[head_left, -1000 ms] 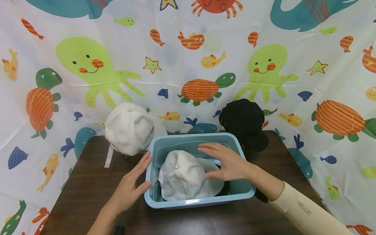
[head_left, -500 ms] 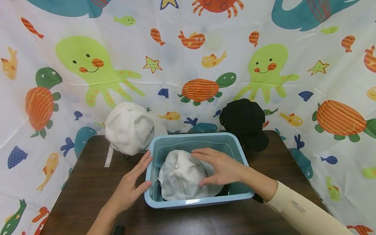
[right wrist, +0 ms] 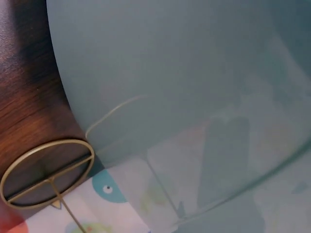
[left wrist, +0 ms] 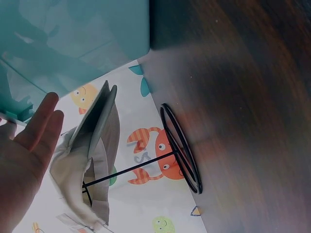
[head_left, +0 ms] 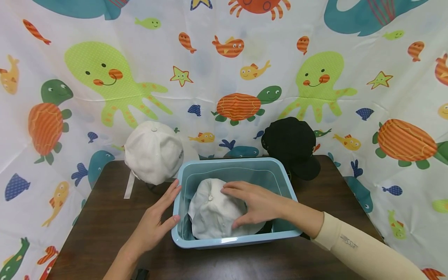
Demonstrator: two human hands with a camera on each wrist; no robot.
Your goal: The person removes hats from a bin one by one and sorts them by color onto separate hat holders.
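Observation:
A white cap [head_left: 213,210] lies in the light blue plastic bin [head_left: 236,242], partly over something black. My right hand [head_left: 257,200] hovers over or lightly touches the cap's front, thumb and fingers spread apart; contact is unclear, and the hand hides most of the brim. At the bin's left side, my left hand [head_left: 154,223] rests its extended fingertips against the rim. Those fingers also show beside the bin wall [left wrist: 97,29] in the left wrist view. In the right wrist view the bin wall [right wrist: 146,63] fills most of the picture, hiding the right hand.
Back left, a second white cap [head_left: 154,153] hangs on a black wire stand [left wrist: 182,150]. A black cap [head_left: 290,146] is at the back right, near a gold ring-based stand [right wrist: 48,179]. A sea-animal curtain [head_left: 210,77] backs the dark wooden table [head_left: 105,217].
My right hand has moved left and slightly down, from above the cap's brim toward its crown. The left hand stays at the bin's rim.

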